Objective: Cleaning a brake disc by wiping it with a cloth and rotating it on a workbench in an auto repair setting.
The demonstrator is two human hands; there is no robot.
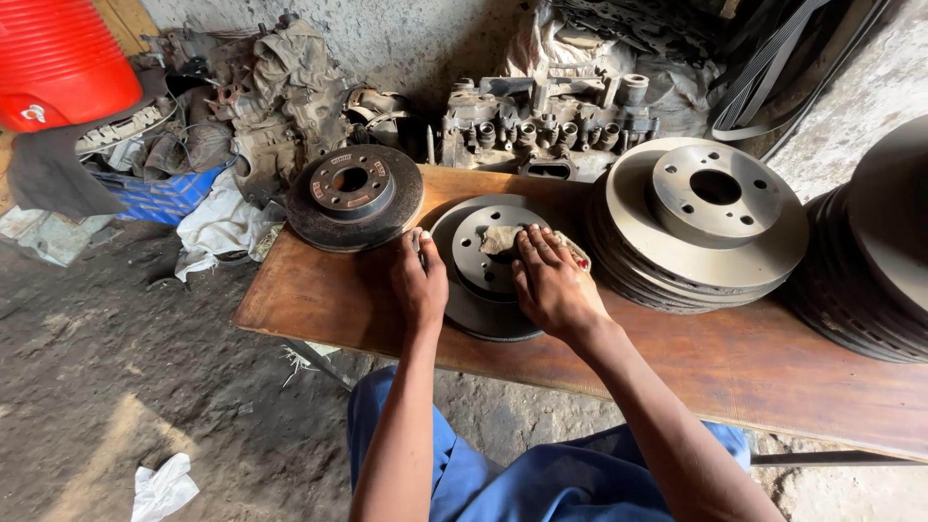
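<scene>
At the upper left of my frame I see a red ribbed plastic container (58, 58) with a small white label patch (34, 113) near its lower edge. I spot no signs or screens.
</scene>
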